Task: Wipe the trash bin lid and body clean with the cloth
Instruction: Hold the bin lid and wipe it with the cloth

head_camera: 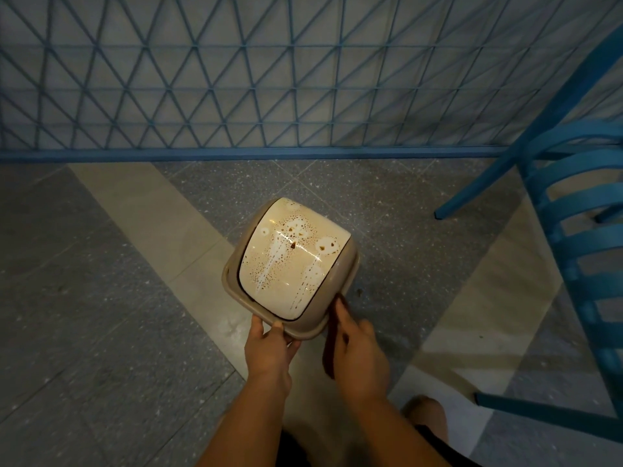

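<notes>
The trash bin (290, 264) stands on the tiled floor (101, 298) in the middle of the view, seen from above. Its cream swing lid (293, 254) is speckled and streaked with brown drips, and the beige rim (232, 284) frames it. The left hand (269, 348) grips the near edge of that rim, thumb on top and fingers (293, 347) curled under. The right hand (359, 352) is at the bin's near right corner, its fingers closed round a dark brown strip that is probably the cloth (332, 332), though it is too dim to be sure. No wiping shows on the lid yet.

A small brown spot (359, 291) lies on the floor just right of the bin. Farther off are a blue lattice railing (269, 79) and, at right, a blue chair (573, 214).

Risks, as I judge them: the lid pivots, so pressing on it could swing it inward and let the cloth slip; the light bin could slide or tip if the left hand loosens; wet drips may smear or run down the body onto the floor.
</notes>
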Action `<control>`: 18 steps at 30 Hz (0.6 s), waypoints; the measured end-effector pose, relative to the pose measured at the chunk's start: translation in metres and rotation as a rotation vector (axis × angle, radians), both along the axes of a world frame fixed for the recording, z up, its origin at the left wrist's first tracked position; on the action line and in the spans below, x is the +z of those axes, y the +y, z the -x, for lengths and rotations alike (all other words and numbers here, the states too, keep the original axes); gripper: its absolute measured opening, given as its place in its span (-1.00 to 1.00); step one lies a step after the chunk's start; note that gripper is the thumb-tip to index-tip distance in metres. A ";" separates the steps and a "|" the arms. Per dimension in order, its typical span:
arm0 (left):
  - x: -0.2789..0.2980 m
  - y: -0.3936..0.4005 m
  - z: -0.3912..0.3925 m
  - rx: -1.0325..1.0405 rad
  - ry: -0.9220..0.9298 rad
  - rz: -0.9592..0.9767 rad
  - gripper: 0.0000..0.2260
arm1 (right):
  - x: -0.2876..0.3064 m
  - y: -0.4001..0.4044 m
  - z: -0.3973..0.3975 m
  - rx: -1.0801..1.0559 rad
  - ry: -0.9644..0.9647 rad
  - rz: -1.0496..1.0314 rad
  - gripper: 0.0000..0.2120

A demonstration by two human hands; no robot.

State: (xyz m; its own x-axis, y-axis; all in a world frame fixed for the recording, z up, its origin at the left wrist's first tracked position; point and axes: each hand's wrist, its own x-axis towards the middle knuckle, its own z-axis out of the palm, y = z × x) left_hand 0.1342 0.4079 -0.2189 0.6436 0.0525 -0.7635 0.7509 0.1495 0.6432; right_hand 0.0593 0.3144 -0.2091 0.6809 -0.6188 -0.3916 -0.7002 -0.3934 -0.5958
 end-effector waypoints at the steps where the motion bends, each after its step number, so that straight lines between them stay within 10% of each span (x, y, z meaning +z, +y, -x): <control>1: 0.000 0.000 0.000 -0.005 -0.002 -0.002 -0.53 | 0.000 -0.014 -0.010 -0.016 0.016 0.038 -0.54; 13: 0.005 0.006 -0.016 -0.021 0.028 0.014 -0.50 | -0.012 0.015 0.025 0.240 0.054 -0.017 -0.51; 18: 0.010 0.015 -0.016 0.163 0.097 0.002 -0.32 | -0.005 -0.006 0.017 -0.475 -0.180 -0.304 -0.53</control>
State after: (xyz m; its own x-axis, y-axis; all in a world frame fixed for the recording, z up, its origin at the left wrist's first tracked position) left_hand 0.1506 0.4232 -0.2092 0.5500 0.1488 -0.8218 0.7751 0.2755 0.5686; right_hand 0.0425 0.3080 -0.2138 0.4293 -0.7503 -0.5027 -0.6351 0.1449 -0.7587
